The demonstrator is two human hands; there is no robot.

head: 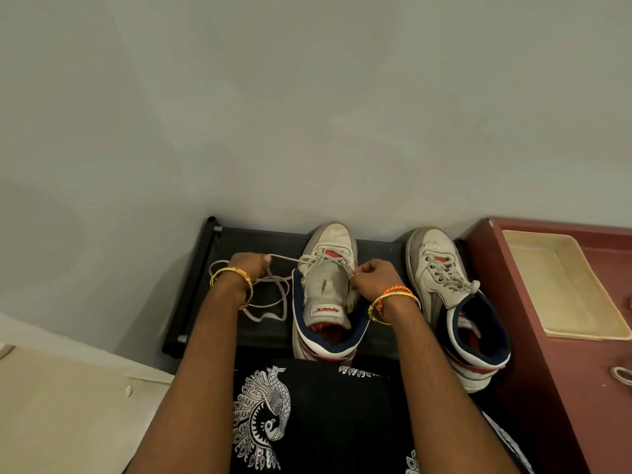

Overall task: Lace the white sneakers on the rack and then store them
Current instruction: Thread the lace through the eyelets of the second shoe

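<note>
Two white high-top sneakers stand toes to the wall on a black rack (253, 241). The left sneaker (328, 295) has its grey tongue pulled up and is laced only at its lowest eyelets. My left hand (248, 266) pinches one end of its white lace (284, 257), drawn taut to the left; the slack loops on the rack below that hand. My right hand (372, 277) pinches the other lace end at the shoe's right eyelets. The right sneaker (451, 302) stands laced with its laces tied.
A dark red cabinet top (513, 319) adjoins the rack on the right and carries a cream tray (561, 285). A grey wall rises right behind the shoes. A beige surface lies at lower left.
</note>
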